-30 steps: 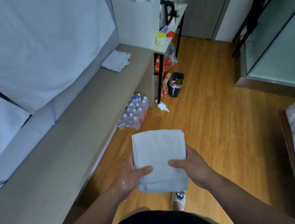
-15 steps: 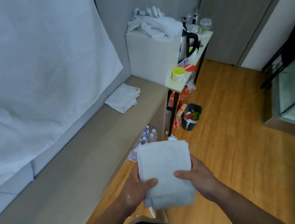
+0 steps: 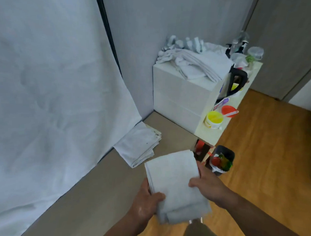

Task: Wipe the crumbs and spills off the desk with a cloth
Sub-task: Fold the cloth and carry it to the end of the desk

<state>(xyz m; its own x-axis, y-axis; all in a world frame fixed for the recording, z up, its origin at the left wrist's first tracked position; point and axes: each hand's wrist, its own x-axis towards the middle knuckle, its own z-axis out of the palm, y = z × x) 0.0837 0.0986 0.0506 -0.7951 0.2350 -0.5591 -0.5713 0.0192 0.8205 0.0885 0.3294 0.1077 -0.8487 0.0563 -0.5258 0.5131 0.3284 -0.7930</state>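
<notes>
Above ledge edge [image 3: 107,180]: left hand [image 3: 146,205], right hand [image 3: 209,185] grip folded cloth [image 3: 173,179].

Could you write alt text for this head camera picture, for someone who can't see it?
Two hands, left hand and right hand, hold a folded white cloth above a beige ledge. Ahead, a cluttered desk holds a yellow tub.

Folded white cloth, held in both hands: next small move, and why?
Probably carry the folded white cloth forward toward the pale narrow desk. The left hand and right hand both grip it in mid-air, above the floor and ledge edge, not touching any surface. The desk lies ahead, holding a yellow tub and red lid, so wiping cannot start yet.
</notes>
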